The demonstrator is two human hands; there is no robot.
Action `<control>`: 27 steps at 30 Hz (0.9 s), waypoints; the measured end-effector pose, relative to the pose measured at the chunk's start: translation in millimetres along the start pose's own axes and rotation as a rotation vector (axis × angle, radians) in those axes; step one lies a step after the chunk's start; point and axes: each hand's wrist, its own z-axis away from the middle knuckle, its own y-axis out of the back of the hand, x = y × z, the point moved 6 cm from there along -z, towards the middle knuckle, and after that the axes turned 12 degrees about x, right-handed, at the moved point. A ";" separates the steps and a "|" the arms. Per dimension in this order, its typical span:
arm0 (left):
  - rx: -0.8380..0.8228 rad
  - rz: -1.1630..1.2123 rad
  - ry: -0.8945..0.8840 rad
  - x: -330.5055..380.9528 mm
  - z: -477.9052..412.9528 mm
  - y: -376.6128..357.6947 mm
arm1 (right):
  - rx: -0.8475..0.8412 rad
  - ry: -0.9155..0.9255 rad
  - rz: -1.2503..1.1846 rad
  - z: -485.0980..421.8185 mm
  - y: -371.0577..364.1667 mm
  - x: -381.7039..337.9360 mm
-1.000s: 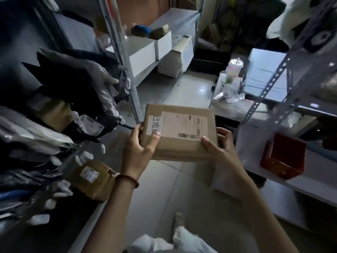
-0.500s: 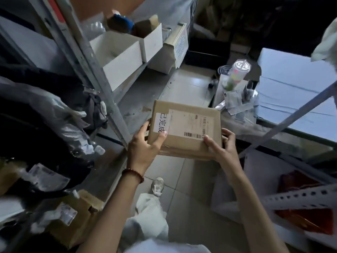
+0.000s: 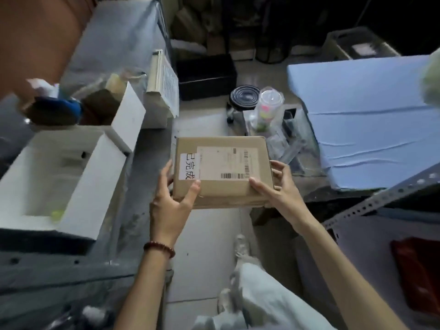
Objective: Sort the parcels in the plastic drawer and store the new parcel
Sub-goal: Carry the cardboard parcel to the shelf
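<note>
Nearest the camera, the person's legs in pale trousers [image 3: 264, 296] point down the tiled floor [image 3: 209, 234], with one light shoe [image 3: 241, 244] just ahead of them. A dark bead bracelet [image 3: 159, 249] circles the left wrist.

The left hand [image 3: 170, 207] grasps the near left corner of the parcel [image 3: 223, 191]. Its thumb lies on top and its fingers wrap the left edge. The right hand [image 3: 279, 194] grasps the near right corner the same way, thumb on top and fingers curled round the right edge. The parcel is a flat brown cardboard box held level in the air above the floor, between the shelving on either side. On its top face sit a printed shipping label [image 3: 228, 160] with barcodes and a white sticker [image 3: 189, 166] with dark characters, which overlaps the label's left side.

To the left, an open white box [image 3: 95, 184] stands on a grey shelf [image 3: 140, 167], set back from the shelf's front edge. Behind it, a second white box [image 3: 127, 117] holds blurred brown and blue items. To the right, a perforated metal upright [image 3: 381, 198] slants across a red object [image 3: 419, 270].

Beyond the parcel, a clear lidded cup [image 3: 267, 104] stands among clear wrapping, with a black coil [image 3: 244, 96] just beside it. A blue sheet [image 3: 369, 120] spreads to the right. Farther off, a black box [image 3: 206, 77] rests on the floor, and a grey crate [image 3: 357, 44] sits past the blue sheet's far edge.
</note>
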 end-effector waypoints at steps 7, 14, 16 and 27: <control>-0.016 -0.009 -0.026 25.7 -142.0 -70.8 | 0.014 -0.006 -0.071 -144.1 -34.9 -26.2; -0.009 -0.010 -0.024 68.1 -278.8 -124.8 | 0.006 -0.002 -0.099 -289.8 -70.8 -79.3; 0.016 -0.031 -0.051 77.2 -314.7 -134.8 | 0.002 0.009 -0.123 -321.9 -83.7 -92.6; -0.225 -0.143 -0.011 71.3 -505.4 -186.9 | 0.035 -0.048 -0.103 -480.1 -170.3 -125.3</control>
